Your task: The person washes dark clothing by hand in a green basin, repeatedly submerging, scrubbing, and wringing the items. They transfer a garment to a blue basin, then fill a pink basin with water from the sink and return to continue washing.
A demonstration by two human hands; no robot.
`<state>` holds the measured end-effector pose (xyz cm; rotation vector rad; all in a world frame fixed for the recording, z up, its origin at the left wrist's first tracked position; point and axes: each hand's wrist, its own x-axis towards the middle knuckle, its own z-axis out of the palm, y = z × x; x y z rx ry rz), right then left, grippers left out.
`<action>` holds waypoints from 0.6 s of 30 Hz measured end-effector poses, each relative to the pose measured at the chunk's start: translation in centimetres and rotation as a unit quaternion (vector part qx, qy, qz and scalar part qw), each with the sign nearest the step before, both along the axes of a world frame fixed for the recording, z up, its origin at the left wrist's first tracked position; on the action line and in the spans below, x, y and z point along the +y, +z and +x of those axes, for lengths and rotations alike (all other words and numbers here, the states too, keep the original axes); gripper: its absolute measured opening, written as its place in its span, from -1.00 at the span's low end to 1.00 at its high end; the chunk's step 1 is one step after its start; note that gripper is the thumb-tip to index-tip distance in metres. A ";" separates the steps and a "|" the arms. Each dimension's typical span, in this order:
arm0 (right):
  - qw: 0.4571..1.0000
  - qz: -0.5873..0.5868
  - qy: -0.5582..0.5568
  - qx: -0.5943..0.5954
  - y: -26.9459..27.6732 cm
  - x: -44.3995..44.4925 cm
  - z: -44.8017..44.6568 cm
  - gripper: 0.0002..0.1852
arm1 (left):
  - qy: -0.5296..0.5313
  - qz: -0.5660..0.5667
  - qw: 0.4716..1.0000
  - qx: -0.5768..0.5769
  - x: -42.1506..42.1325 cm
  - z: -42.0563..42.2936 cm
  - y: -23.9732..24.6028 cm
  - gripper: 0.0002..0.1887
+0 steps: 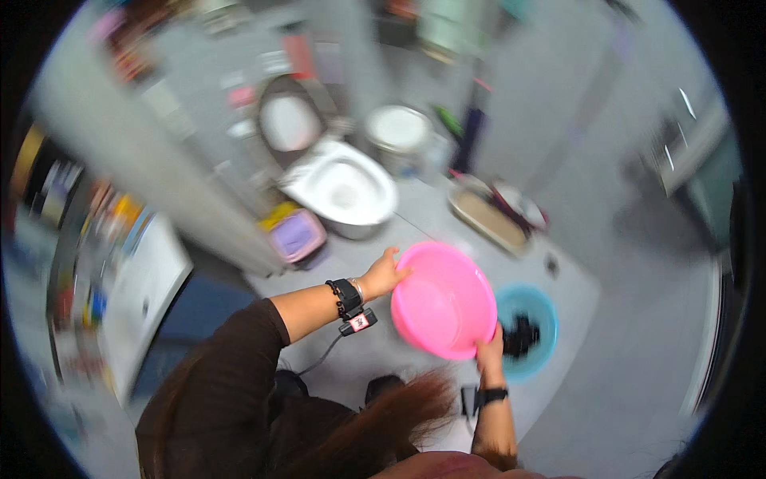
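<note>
A pink plastic basin [446, 299] is held up in front of me, and no contents show inside it. My left hand [382, 276] grips its rim on the left, with the thumb over the edge. On the lower right, my right hand [491, 353] has hold of the opposite rim. Partly behind the pink basin and my right hand, a blue basin [547, 299] stands on the floor. A dark bundle, perhaps cloth, [522, 336] lies inside the blue one. Both my wrists carry straps with small devices and cables.
Ahead is a white toilet [359, 185] with its lid raised. A purple-lined waste bin [296, 236] stands to its left, a lidded white bucket [398, 135] to its right. An oblong tub [488, 218] sits along the right wall. A floor drain [552, 265] lies near the blue basin. Shelves at left are blurred.
</note>
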<state>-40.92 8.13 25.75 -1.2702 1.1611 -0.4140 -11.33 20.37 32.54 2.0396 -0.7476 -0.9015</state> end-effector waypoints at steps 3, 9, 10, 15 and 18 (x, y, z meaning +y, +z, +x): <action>0.978 -0.086 0.184 -0.040 7.2 9.1 11.2 -0.23 | 0.042 0.020 0.996 0.077 18.9 9.3 6.0 -0.49; 0.849 0.018 0.502 -0.165 19.8 32.8 34.7 -0.21 | 0.279 -0.212 0.933 0.081 57.6 13.0 15.6 -0.57; 0.807 0.025 0.553 -0.208 21.6 37.5 38.3 -0.22 | 0.327 -0.189 0.922 0.082 62.8 13.2 16.8 -0.56; 0.733 0.048 0.663 -0.147 24.4 60.3 53.1 -0.32 | 0.502 -0.198 0.839 0.067 83.6 13.6 18.1 -0.61; 0.705 -0.075 0.693 -0.129 21.2 70.8 59.9 -0.35 | 0.570 -0.161 0.806 0.005 92.3 15.9 15.0 -0.64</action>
